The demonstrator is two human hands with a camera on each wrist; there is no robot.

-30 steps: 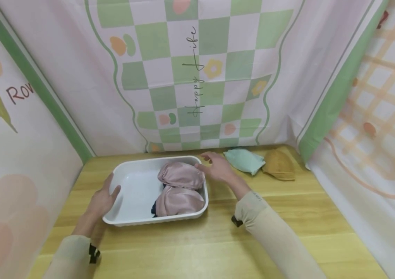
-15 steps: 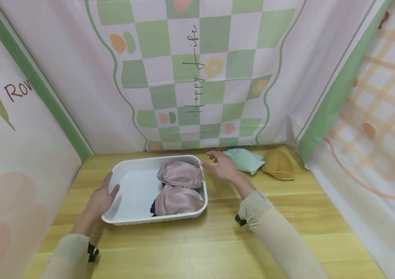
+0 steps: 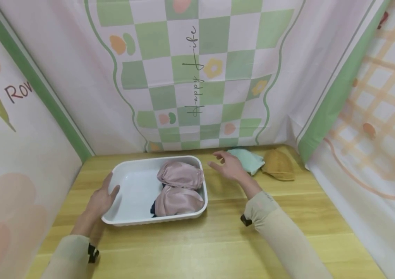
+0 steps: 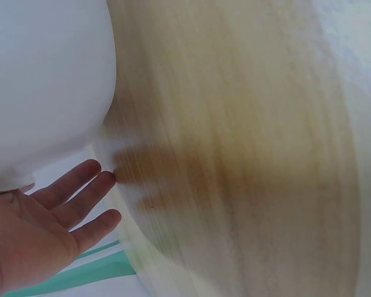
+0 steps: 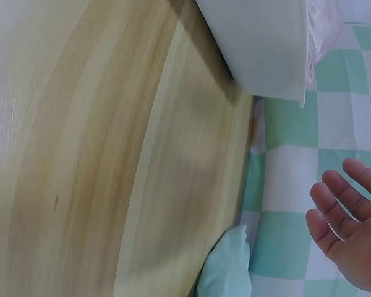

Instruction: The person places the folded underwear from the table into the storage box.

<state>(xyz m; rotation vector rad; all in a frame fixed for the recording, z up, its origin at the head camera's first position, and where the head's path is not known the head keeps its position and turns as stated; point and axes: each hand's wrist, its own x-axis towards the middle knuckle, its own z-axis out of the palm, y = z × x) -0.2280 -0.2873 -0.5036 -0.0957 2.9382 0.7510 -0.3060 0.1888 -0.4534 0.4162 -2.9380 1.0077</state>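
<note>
Table (image 3: pixel 183 248), wood-grained, with a beige left sleeve (image 3: pixel 63 255) and right sleeve (image 3: pixel 284 232) reaching in from the near edge.

Left hand (image 3: pixel 99 201): holds the tray's left end, thumb over the rim, fingers outside.

White tray (image 3: pixel 133 193): shallow, rounded corners, flat on the table; bare interior to the left.

Pink satin garments, two, cup-shaped: nearer (image 3: pixel 180 201) and farther (image 3: pixel 180 174), touching, both in the tray's right half. Some dark blue fabric (image 3: pixel 153 209) shows beside the nearer; its kind we cannot tell.

Right hand (image 3: pixel 230 166): raised, fingers loosely bent, gripping nothing, well apart from the left. A second ago we find it at the tray's right rim; now it has drawn off rightward. We take this to mean that the garments inside are released and only the left hand steadies the tray.

Mint garment (image 3: pixel 251 161), folded, partly behind the right hand, and mustard garment (image 3: pixel 279 164), folded, just beside it: both outside the tray, near the table's back edge.

Backdrop (image 3: pixel 213 35): green-and-white checked, lettered "Happy Life".
</note>
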